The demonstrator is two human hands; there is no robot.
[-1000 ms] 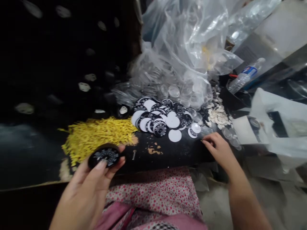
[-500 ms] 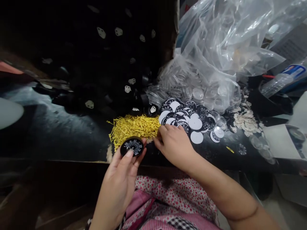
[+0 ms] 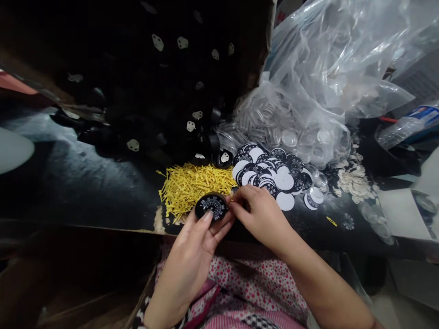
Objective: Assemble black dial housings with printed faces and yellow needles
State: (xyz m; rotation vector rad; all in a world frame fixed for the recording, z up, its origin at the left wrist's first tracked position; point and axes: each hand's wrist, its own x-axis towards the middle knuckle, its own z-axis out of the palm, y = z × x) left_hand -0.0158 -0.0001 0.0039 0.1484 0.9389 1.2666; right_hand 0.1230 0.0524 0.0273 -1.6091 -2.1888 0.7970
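The left hand (image 3: 195,237) pinches a small black dial (image 3: 211,206) by its rim; it looks light and rigid, while the right hand (image 3: 255,212) nips a thin, likely bendable yellow pointer (image 3: 234,199)

The round black gauge dial (image 3: 211,205) sits in my left grip (image 3: 199,237), face up and tilted a little toward me, its white scale markings curving round the face. It hovers just above the near edge of the bench (image 3: 103,192), right beside the heap of yellow pointers (image 3: 192,185). One thin yellow pointer (image 3: 234,199) is pinched in my right grip (image 3: 257,212), its tip at the dial's right rim.
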